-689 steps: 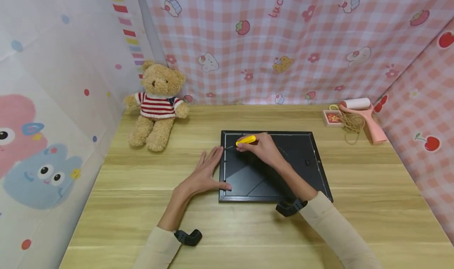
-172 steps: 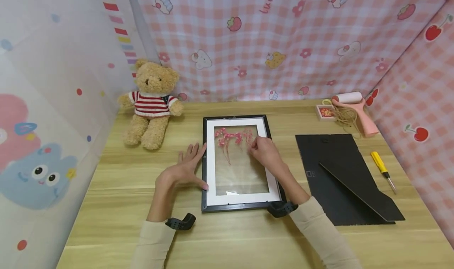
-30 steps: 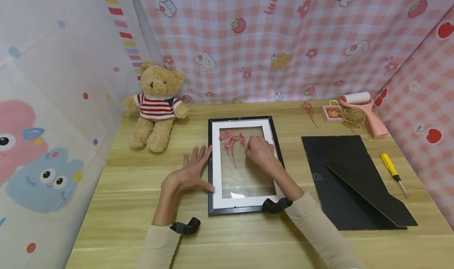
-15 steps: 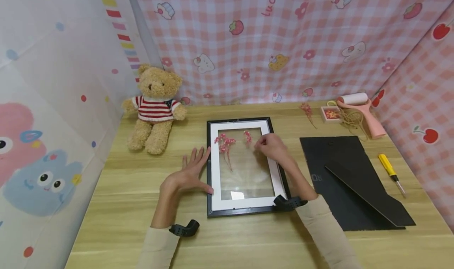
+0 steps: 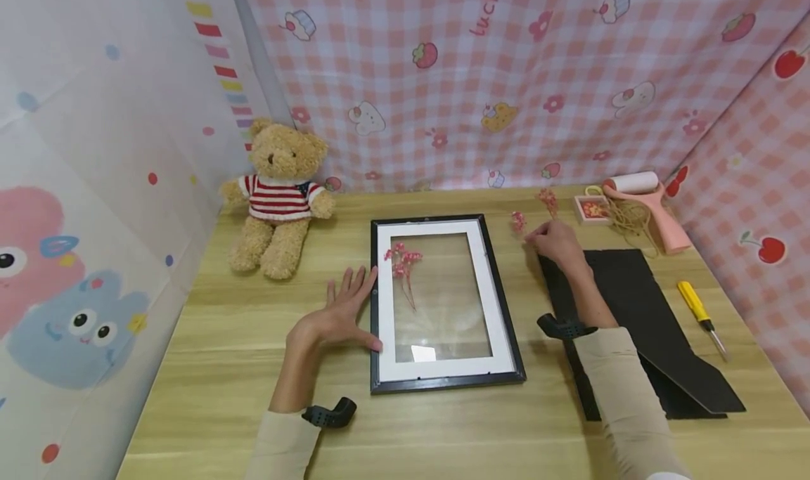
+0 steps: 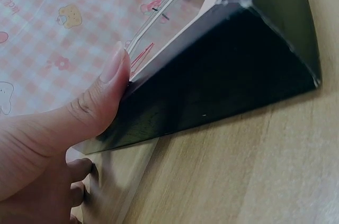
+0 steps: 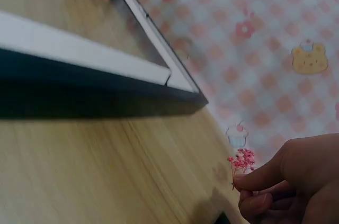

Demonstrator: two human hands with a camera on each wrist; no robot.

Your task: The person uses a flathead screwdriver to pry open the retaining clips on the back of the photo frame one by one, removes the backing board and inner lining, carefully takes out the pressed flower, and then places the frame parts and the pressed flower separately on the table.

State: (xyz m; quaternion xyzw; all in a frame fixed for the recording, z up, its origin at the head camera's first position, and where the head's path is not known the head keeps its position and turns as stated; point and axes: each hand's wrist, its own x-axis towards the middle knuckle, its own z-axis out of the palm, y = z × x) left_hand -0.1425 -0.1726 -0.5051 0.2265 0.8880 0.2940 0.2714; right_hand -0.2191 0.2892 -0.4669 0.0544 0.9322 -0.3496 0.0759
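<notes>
My right hand [image 5: 558, 247] pinches a small sprig of pink dried flowers [image 7: 242, 160] by its stem, over the table to the right of the picture frame [image 5: 448, 383]. The frame is black with a white mat and glass in its window. Its back is off. My left hand [image 5: 335, 318] rests spread against the frame's left side, thumb [image 6: 112, 65] at the edge. Another pink flower sprig [image 5: 405, 262] lies in the upper left of the window. A further pink sprig [image 5: 548, 200] lies on the table just beyond my right hand.
The black backing board [image 5: 623, 290] with its stand lies under my right forearm. Right of it is a yellow screwdriver [image 5: 692, 301]. At the back right are a small box [image 5: 593, 209], twine [image 5: 628, 216] and a pink roller [image 5: 664, 227]. A teddy bear [image 5: 281, 199] sits back left.
My right hand has lifted a pink sprig off the frame's window and carried it right, to the table near the other loose sprig. My left hand stays at the frame's side.
</notes>
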